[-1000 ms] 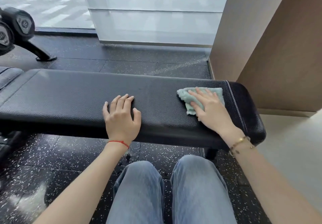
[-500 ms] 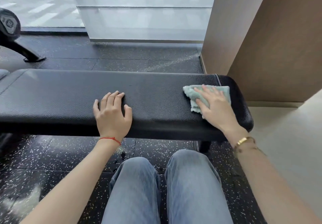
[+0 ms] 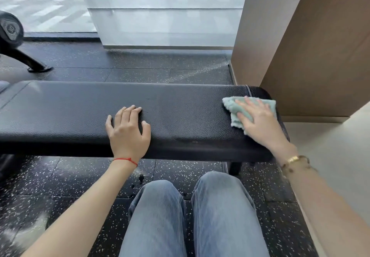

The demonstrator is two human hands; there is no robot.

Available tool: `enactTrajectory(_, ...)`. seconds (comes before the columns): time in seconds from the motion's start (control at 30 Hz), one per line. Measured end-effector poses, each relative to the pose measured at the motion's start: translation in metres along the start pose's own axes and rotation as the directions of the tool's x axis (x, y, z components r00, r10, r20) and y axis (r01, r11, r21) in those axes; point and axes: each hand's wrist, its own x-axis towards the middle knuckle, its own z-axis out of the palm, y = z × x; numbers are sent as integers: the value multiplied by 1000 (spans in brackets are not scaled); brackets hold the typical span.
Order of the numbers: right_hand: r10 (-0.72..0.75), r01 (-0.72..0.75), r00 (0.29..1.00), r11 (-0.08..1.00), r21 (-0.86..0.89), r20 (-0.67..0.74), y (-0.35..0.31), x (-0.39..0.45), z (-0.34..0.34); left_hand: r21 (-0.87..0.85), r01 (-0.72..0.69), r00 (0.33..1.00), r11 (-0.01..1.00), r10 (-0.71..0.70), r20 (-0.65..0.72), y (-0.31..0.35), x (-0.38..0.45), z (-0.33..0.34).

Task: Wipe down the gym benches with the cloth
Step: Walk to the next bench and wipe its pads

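A long black padded gym bench (image 3: 180, 104) runs across the view in front of my knees. A pale green cloth (image 3: 233, 107) lies on its right end, partly draped toward the end edge. My right hand (image 3: 258, 122) presses flat on the cloth, fingers spread over it. My left hand (image 3: 128, 130) rests palm down on the bench's near edge at the middle, holding nothing.
A brown wall panel (image 3: 320, 56) stands just past the bench's right end. A black machine leg and round cap (image 3: 12, 34) are at far left. Frosted glass (image 3: 164, 12) stands behind, over black speckled rubber floor (image 3: 60, 176). A bench leg (image 3: 235, 167) stands near my right knee.
My right hand has slid the cloth further right, up to the bench's end seam. My left hand has stayed planted on the near edge.
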Motion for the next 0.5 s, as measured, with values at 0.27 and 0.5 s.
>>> enactTrajectory(0.27,-272,269,957,962,37,97,-104,-3,43,5,0,1000,1000,0,17,1,1,-1)
enactTrajectory(0.5,-167,164,984,985,44,65,-43,21,23,10,0,1000,1000,0,17,1,1,-2)
